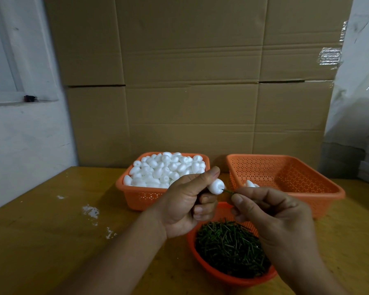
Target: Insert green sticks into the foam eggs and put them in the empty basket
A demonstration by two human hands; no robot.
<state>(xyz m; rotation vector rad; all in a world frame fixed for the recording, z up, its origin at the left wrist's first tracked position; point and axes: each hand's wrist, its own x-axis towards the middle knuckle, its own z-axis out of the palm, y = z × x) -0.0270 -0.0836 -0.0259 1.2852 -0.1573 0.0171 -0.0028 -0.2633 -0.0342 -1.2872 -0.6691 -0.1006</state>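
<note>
- Step in hand: insertion. The left hand holds one small white foam egg pinched between thumb and forefinger, its blunt end turned toward the right hand.
- The right hand pinches a thin green stick between thumb and forefinger; the remaining fingers are curled in. The stick's free tip meets the egg's end. How far it has gone in cannot be told from this view.
- Both sets of fingers are clamped: left on the egg, right on the stick. Neither hand is free.
- Directly below the fingers: round orange plastic bowl heaped with loose green sticks, the supply.
- Beyond the left fingers: square orange perforated basket piled full of white foam eggs, untouched stock.
- Beyond the right fingers: larger orange perforated basket, almost bare; one or two white egg shapes lie at its near left corner, partly hidden by the fingers. Judged: the task is at an early stage.
- Next move, as I judge it: push the stick along the egg's long axis with steady light pressure while the left fingers brace the foam, then carry the piece forward to the right-hand basket and release.
- Risk: an off-axis push may bend the stick or tear out through the side of the foam.
- All three containers stand on a wooden table.
</note>
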